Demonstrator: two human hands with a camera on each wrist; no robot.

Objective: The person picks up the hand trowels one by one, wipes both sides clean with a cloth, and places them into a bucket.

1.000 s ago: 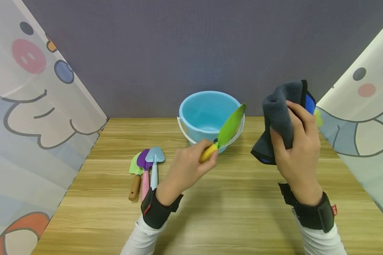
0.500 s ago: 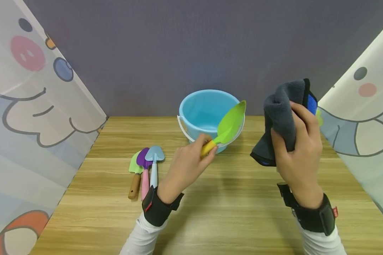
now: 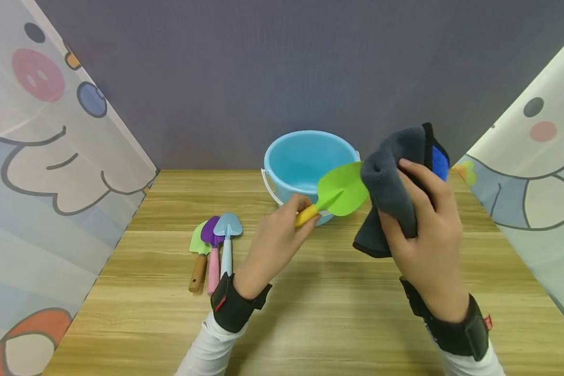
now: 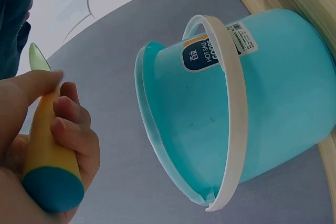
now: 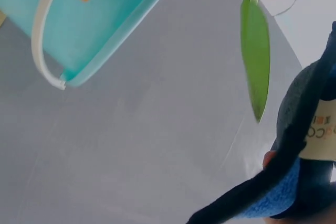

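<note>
My left hand grips the yellow handle of a toy trowel with a bright green blade, held up in front of the blue bucket. In the left wrist view the handle shows a teal end, with fingers curled round it. My right hand holds a bunched grey and blue cloth with black edging. The cloth's near fold overlaps the blade's tip in the head view. In the right wrist view the blade appears edge-on, beside the cloth, which bears a pale label.
A light blue bucket with a white handle stands at the table's back edge, by a grey wall. Three small trowels lie side by side at left: green, purple and pale blue. Cartoon-printed curtains flank the wooden table.
My left hand has turned the trowel so its blade faces up more broadly and points right. My right hand has brought the cloth leftward to the blade's tip.
</note>
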